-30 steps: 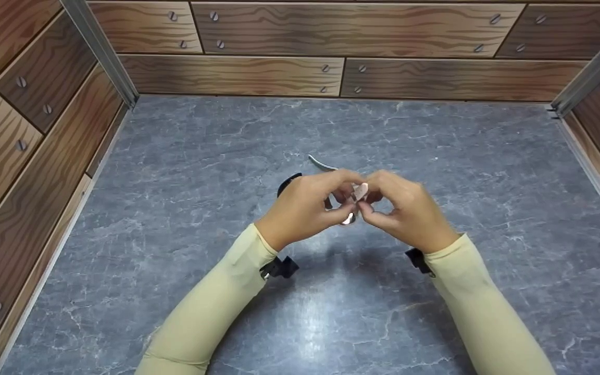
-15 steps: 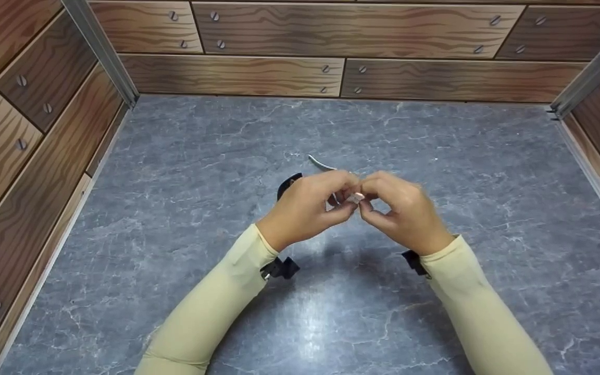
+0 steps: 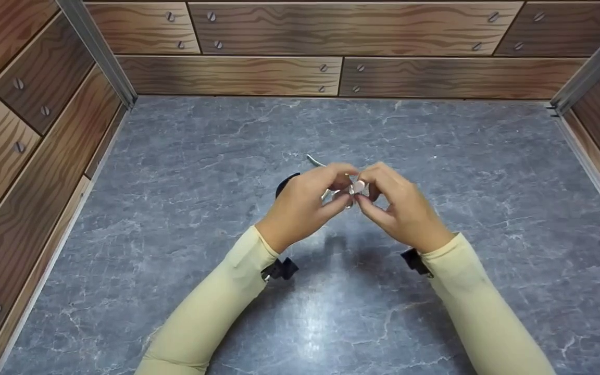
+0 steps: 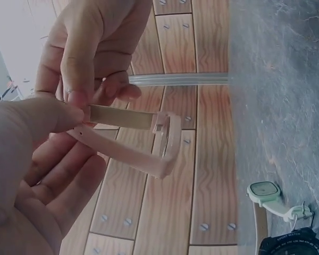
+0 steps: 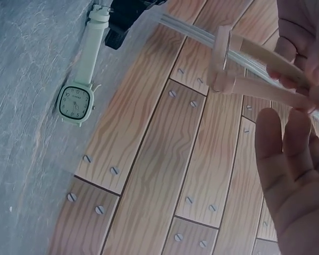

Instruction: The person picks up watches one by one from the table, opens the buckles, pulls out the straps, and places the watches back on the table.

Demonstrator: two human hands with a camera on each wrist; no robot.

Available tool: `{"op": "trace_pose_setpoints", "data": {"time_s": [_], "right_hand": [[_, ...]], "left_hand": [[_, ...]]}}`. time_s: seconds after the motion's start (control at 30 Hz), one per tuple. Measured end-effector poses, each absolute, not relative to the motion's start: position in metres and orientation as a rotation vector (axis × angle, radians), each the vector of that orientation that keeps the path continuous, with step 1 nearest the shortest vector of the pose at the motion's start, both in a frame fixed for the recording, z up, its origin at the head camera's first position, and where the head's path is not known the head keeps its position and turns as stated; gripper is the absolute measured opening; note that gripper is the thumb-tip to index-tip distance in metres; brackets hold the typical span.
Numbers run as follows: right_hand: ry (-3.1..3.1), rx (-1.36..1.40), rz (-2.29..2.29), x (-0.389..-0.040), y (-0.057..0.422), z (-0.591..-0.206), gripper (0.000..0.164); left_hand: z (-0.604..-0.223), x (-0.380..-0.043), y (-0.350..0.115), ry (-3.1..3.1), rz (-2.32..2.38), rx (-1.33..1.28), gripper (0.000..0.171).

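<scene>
A pale pink wristwatch (image 4: 173,143) is held up between both hands, its strap bent into a loop with the two ends brought together at the fingertips. In the head view, my left hand (image 3: 305,203) pinches the strap from the left. My right hand (image 3: 401,205) pinches it from the other side, thumb and index finger nearly meeting those of the left. The case (image 5: 219,58) hangs out from the fingers in the right wrist view. The fingers hide the strap ends, so whether the buckle is fastened cannot be seen.
A light green wristwatch (image 5: 74,102) with a squarish dial lies on the grey marbled table (image 3: 216,140), beyond the hands. Beside it is a black sport watch (image 4: 295,243), mostly covered by the left hand in the head view. Wood-patterned walls (image 3: 237,75) enclose the table.
The pink watch has turned between the fingers, and its visible bit shifts slightly in the head view. Both hands have moved a little away from the body.
</scene>
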State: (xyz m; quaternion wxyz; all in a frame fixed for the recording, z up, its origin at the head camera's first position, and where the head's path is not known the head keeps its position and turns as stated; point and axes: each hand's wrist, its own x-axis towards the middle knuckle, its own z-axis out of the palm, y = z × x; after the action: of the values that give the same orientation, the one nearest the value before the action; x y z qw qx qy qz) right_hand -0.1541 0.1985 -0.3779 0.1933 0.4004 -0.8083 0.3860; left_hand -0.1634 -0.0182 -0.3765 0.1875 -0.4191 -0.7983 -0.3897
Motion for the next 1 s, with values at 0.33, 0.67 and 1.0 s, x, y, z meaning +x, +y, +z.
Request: {"op": "trace_pose_setpoints", "data": {"time_s": [0.33, 0.67, 1.0], "right_hand": [[-2.387, 1.041, 1.471, -0.1535, 0.1998, -0.377, 0.02], [-2.331, 0.945, 1.747, -0.1542, 0.2012, -0.3792, 0.01], [-2.336, 0.889, 1.29, -0.1558, 0.1967, -0.3852, 0.016]], "left_hand": [[-0.3774, -0.1634, -0.0189, -2.203, -1.159, -1.259, 0.016], [-0.3786, -0.1626, -0.0164, -2.177, -1.163, -1.183, 0.011], [-0.3782, -0.1593, -0.0128, -2.338, -1.361, -1.011, 0.018]]}}
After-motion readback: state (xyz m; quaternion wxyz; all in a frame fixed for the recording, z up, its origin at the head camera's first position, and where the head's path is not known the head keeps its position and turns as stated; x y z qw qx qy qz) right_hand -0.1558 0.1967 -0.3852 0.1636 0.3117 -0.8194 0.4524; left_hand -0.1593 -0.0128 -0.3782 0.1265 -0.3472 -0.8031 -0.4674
